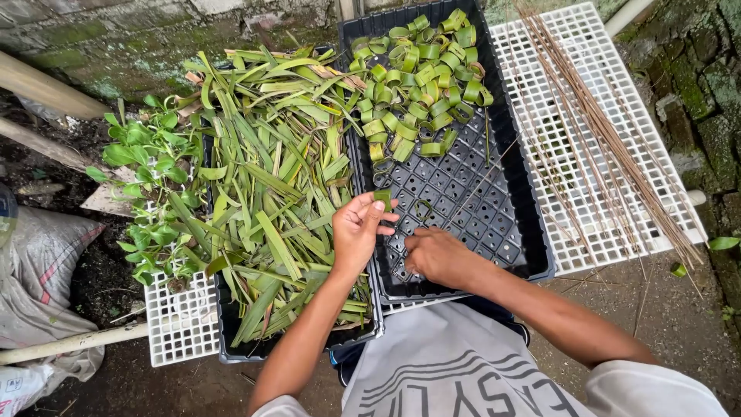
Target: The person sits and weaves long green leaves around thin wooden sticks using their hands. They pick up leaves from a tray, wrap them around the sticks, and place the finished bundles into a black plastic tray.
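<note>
The short green leaf strip (384, 199) sits pinched between the thumb and curled fingers of your left hand (356, 230), held just above the near left corner of the black perforated plastic tray (494, 232). Your right hand (437, 257) rests low on the tray floor with the fingers folded under; you can't tell from here whether it holds anything.

The grip on the strip is light and only at the fingertips. If it slackens, the springy leaf could uncurl or drop onto the tray floor. The loose leaf ring (424, 210) lying just past your right hand is close enough for a knuckle to knock flat. Your left forearm crosses the neighbouring tray's edge, so a drag could pull long blades out with it.

The black perforated tray holds a heap of rolled green leaf rings (417, 77) at its far end; the near half is mostly bare. The second black tray to the left (231, 340) is piled with long flat green leaf blades (270, 193). Both rest on white plastic grid panels (181, 324); the right one carries a bundle of thin brown sticks (602, 123). Small leafy green plants (150, 185) grow beside the left tray.
</note>
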